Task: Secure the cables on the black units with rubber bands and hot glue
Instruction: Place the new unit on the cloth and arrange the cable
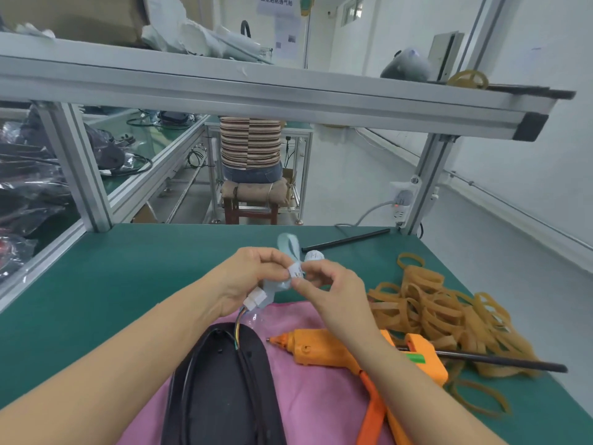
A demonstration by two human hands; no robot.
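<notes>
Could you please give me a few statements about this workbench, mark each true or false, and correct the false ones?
1. The orange glue gun is held in the right hand. False: it lies on the pink cloth, and no hand touches it.
2. Both hands work at a folded pale ribbon cable above the bench. True; the left hand holds it too.
3. The rubber bands are piled to the right of the glue gun. True.
4. The black unit stands on the upper shelf. False: it lies on the pink cloth.
</notes>
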